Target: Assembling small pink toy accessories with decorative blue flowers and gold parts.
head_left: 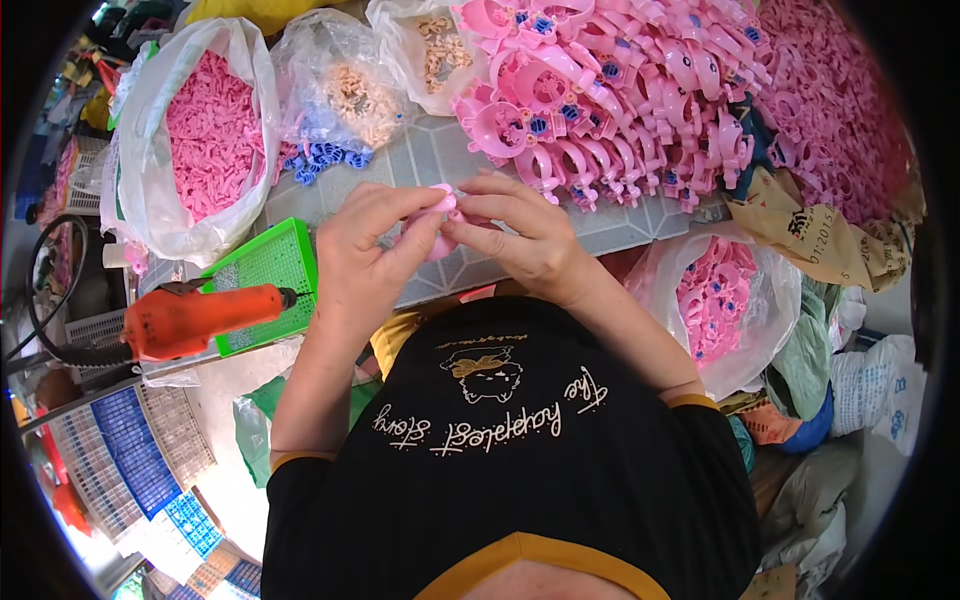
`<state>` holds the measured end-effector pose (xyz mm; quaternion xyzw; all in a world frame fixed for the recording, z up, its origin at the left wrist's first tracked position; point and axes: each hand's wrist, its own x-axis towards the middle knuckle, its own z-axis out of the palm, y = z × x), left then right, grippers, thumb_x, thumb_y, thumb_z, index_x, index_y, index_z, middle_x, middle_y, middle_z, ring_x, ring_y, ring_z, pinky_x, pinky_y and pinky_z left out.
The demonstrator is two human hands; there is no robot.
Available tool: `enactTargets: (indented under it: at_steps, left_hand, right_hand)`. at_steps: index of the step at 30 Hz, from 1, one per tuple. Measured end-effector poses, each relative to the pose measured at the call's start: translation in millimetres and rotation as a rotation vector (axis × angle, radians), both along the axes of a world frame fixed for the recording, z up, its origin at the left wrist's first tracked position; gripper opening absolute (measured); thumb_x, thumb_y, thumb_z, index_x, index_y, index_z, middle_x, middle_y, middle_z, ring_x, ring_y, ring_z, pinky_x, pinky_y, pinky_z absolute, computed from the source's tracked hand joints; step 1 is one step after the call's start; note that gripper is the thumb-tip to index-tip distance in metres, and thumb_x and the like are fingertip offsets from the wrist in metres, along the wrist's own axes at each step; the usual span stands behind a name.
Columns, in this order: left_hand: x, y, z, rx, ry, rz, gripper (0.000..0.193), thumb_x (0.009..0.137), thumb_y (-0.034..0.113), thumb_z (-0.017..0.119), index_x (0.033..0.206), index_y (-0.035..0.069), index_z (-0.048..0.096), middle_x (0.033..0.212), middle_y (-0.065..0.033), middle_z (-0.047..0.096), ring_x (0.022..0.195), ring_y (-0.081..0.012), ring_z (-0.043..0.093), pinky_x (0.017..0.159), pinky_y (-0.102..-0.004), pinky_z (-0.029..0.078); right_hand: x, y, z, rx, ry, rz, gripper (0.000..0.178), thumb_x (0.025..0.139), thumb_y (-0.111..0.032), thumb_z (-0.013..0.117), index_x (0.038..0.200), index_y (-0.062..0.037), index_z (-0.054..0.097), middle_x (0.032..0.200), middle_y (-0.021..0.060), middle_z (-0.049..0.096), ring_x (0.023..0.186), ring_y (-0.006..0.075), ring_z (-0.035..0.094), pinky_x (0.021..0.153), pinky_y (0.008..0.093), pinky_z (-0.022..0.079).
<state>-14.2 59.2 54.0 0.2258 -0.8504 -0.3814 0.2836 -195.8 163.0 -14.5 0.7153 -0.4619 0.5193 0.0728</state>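
My left hand (365, 255) and my right hand (520, 235) meet over the near edge of the grey tiled table (610, 225). Both pinch one small pink plastic part (440, 225) between the fingertips; most of it is hidden by the fingers. A large heap of pink plastic pieces with blue inserts (610, 90) lies just beyond my right hand. Loose blue small parts (325, 158) lie beyond my left hand.
An orange electric screwdriver (195, 318) lies on a green perforated tray (265, 280) at my left. Plastic bags hold pink pieces (205, 135), beige pieces (360, 100) and more pink parts (715, 295). Blue and grey crates (130, 455) stand on the floor.
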Motion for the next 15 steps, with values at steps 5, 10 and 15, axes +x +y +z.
enactTargets:
  at_steps: [5, 10, 15]
  left_hand:
    - [0.1, 5.8, 0.1, 0.079, 0.001, 0.087, 0.017, 0.088, 0.007, 0.074, 0.105, 0.006, 0.078, 0.092, -0.0088, 0.076, 0.085, -0.0200, 0.070, 0.075, -0.0309, 0.055]
    - [0.4, 6.1, -0.9, 0.007, 0.012, 0.084, 0.018, 0.086, 0.006, 0.075, 0.104, 0.006, 0.078, 0.091, -0.0086, 0.076, 0.083, -0.0191, 0.069, 0.075, -0.0312, 0.055]
    - [0.2, 6.7, -4.1, 0.033, 0.044, 0.069, 0.018, 0.085, 0.005, 0.076, 0.103, 0.006, 0.078, 0.090, -0.0082, 0.076, 0.082, -0.0193, 0.069, 0.074, -0.0313, 0.055]
  right_hand:
    - [2.5, 0.1, 3.0, 0.021, -0.025, 0.001, 0.033, 0.076, -0.005, 0.072, 0.110, -0.0056, 0.075, 0.105, 0.0115, 0.069, 0.104, 0.0324, 0.068, 0.086, 0.0397, 0.059]
    - [2.9, 1.5, 3.2, 0.025, -0.021, 0.008, 0.033, 0.077, -0.004, 0.072, 0.110, -0.0056, 0.076, 0.105, 0.0112, 0.069, 0.102, 0.0315, 0.069, 0.085, 0.0381, 0.060]
    - [4.8, 3.4, -2.8, 0.074, -0.104, 0.025, 0.041, 0.075, 0.003, 0.071, 0.113, -0.0110, 0.078, 0.108, 0.0121, 0.070, 0.101, 0.0300, 0.070, 0.094, 0.0441, 0.059]
